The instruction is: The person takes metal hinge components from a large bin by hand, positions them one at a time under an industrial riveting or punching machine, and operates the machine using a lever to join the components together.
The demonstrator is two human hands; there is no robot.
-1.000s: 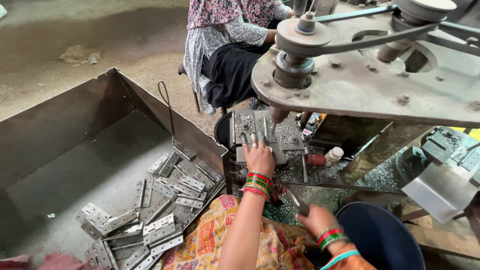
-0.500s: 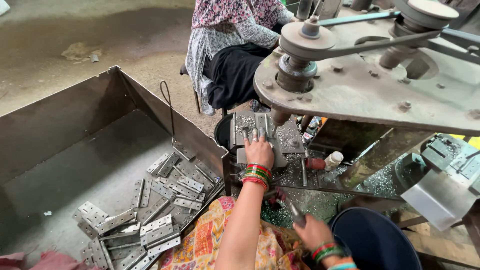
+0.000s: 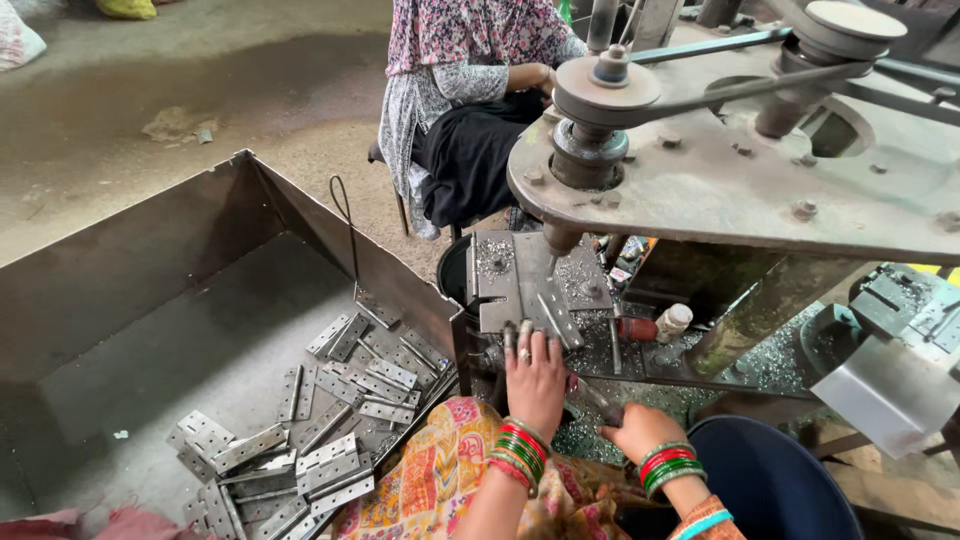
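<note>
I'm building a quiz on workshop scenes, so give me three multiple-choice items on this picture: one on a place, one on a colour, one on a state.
1. Where do the loose metal hinges lie?
A. in the big metal bin
B. on the drill's pulley
C. in the blue tub

2. What colours are the bangles on the left hand?
A. blue and white
B. red and green
C. black

3. How is the right hand?
A. flat and open
B. raised overhead
C. closed on a dark handle

Answers: 1 A, the hinges are piled on the bin's floor. 2 B, red and green bands circle the wrist. 3 C, its fingers curl around the handle.
</note>
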